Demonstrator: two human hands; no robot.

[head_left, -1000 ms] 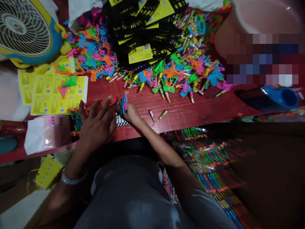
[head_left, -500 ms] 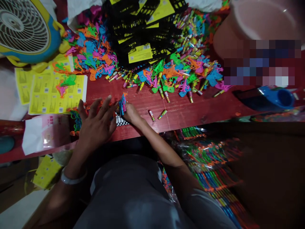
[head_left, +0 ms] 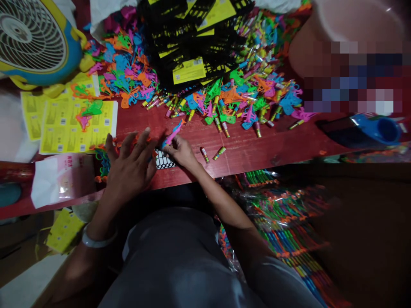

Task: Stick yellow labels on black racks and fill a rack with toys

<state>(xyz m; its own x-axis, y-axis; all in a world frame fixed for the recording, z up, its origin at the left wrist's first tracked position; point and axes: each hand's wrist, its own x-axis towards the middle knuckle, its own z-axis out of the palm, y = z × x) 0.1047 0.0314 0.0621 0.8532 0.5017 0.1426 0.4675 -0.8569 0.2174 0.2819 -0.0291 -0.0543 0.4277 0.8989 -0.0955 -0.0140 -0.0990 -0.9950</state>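
My left hand (head_left: 130, 164) lies with fingers spread at the front of the red table, over a row of small plastic toys (head_left: 103, 162) in green, blue and orange. Much of that row is hidden beneath it. In my right hand (head_left: 183, 155), fingers closed, are small pink and blue plastic toys (head_left: 173, 132), held at a slant. Below these fingers is a white piece with a black grid pattern (head_left: 164, 161), partly covered by both hands. Two small wrapped tubes (head_left: 219, 153) lie to the right of my right hand.
Loose plastic toys (head_left: 120, 64) and wrapped tubes heap at the back around black netlike pieces with yellow labels (head_left: 189, 72). A fan (head_left: 35, 38) and yellow printed sheets (head_left: 61, 124) stand left; a pink tub (head_left: 308, 47) and blue container (head_left: 374, 130) right. Packed toys (head_left: 285, 235) lie below the edge.
My right hand has shifted slightly right and turned, so the toys in it lean over to the right. The left hand stays where it was.
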